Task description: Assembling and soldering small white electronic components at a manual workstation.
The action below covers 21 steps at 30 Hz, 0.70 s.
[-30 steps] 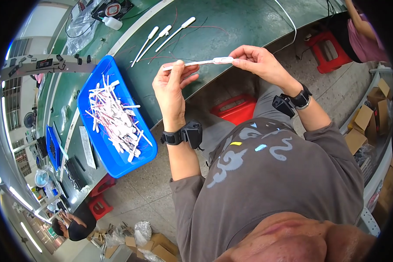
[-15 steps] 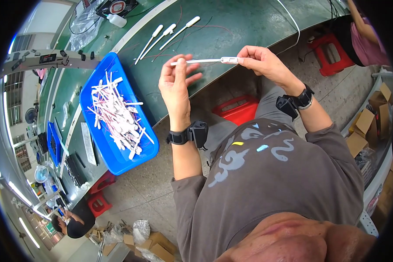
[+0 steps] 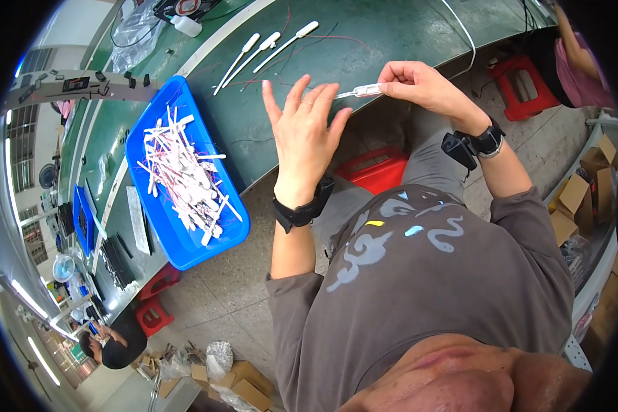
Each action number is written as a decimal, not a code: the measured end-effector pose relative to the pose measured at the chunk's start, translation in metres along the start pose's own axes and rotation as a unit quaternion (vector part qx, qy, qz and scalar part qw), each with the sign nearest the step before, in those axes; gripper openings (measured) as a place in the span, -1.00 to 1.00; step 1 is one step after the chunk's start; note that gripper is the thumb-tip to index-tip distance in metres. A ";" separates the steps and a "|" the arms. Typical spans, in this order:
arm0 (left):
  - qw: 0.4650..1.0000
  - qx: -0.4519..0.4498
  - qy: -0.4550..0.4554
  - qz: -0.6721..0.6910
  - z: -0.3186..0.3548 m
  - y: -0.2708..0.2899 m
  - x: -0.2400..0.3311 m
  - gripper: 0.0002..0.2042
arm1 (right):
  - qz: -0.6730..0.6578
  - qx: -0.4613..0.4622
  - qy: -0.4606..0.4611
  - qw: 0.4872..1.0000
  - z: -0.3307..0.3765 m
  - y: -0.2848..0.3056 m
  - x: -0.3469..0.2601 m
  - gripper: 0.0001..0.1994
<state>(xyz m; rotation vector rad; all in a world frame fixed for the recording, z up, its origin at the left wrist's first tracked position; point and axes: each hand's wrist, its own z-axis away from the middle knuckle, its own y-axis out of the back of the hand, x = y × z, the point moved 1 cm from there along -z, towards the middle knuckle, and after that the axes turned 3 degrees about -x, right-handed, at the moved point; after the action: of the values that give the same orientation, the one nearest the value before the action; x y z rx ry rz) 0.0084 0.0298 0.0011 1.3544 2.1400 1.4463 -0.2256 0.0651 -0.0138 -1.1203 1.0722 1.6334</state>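
A slim white stick-shaped piece with a wider oval end is held over the table's near edge. My right hand pinches it by that wider end between thumb and fingers. My left hand is open beside its thin end, fingers spread and back of the hand upward. The tip of the thin end is hidden behind my left fingers, so I cannot tell whether they touch it. Several similar white sticks lie on the green table beyond my hands, among thin red wires.
Left of my hands, a blue tray holds a heap of white sticks and red wires. A white bottle and clear plastic bag lie farther back. A white cable crosses the table at right. Red stools stand below.
My left hand has let go of the thin end, turned back upward and spread its fingers, shifting right along the stick. My right hand keeps its pinch, raised slightly.
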 end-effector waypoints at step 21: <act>0.961 -0.033 0.226 0.155 -0.004 0.014 -0.031 -0.81 | -0.013 0.111 0.134 0.985 -0.021 0.030 -0.009 -0.71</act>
<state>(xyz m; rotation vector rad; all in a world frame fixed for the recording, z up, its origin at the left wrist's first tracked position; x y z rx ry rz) 0.0302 0.0045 0.0053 1.5008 2.1725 2.1061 -0.2472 0.0357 -0.0051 -1.2198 1.3697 1.3304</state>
